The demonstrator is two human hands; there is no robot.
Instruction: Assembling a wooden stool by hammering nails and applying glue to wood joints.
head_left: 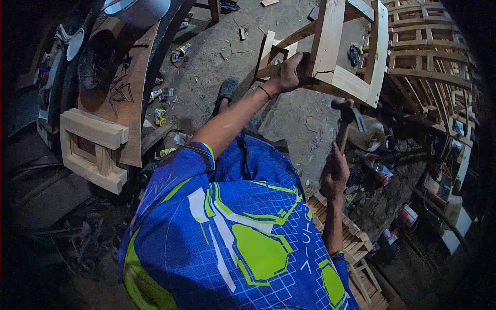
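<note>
A pale wooden frame (329, 39), built of several planks like a stool or small chair, is held up ahead of me and tilted. My left hand (285, 76) grips its near left side, thumb up along the wood; the fingers are partly hidden behind it. My right hand (336, 173) is wrapped round the wooden handle of a claw hammer (343, 135). The hammer's dark metal head is raised close to the frame's lower right corner, and I cannot tell whether they touch. A small dark mark or nail shows on the joint near the middle.
At left, a brown board (133, 88) carries loose nails (121, 92) and a white bucket (138, 13). Another assembled wooden piece (93, 150) rests at its near end. Slatted wooden frames (426, 49) are stacked at right. Scraps and small containers litter the floor.
</note>
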